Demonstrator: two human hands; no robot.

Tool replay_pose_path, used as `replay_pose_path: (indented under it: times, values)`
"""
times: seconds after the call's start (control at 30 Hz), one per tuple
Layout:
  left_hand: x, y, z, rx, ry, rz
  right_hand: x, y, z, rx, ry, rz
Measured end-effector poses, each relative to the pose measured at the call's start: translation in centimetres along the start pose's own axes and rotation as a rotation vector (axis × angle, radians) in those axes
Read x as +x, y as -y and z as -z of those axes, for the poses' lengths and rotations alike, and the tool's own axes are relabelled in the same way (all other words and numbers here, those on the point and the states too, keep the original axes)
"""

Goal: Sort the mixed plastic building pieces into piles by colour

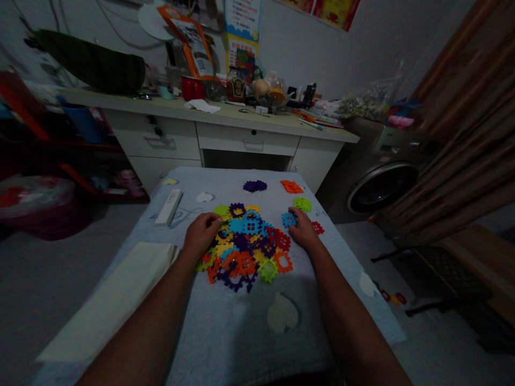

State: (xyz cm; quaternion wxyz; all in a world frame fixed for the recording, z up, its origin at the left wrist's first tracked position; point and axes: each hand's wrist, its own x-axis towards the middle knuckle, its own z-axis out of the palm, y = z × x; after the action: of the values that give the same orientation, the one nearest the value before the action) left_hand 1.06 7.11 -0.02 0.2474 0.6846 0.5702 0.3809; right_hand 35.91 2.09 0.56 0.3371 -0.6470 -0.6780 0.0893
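Observation:
A heap of plastic interlocking building pieces in blue, purple, orange, red, yellow and green lies on the cloth-covered table. Each piece is a small toothed frame, several with a window pattern. At the heap's left edge rests my left hand, its fingers curled and closed; whatever is in them is hidden. To the right of the heap, my right hand pinches a blue window-patterned building piece between thumb and fingers. Just beyond that hand sit a green pile and red pieces.
Farther back lie a purple pile and an orange pile. On the left are a narrow white box and a folded cream cloth. A cluttered white desk stands behind, beside a washing machine.

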Motion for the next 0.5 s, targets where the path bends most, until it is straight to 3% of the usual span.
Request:
replay_pose_path:
  times: [0.23,0.5]
  values:
    - [0.0,0.1,0.0,-0.018,0.009,-0.005,0.5,0.4,1.5,-0.013,-0.02,0.04]
    - [0.0,0.2,0.0,-0.003,0.003,-0.001,-1.5,-1.1,8.6,-0.022,0.081,-0.121]
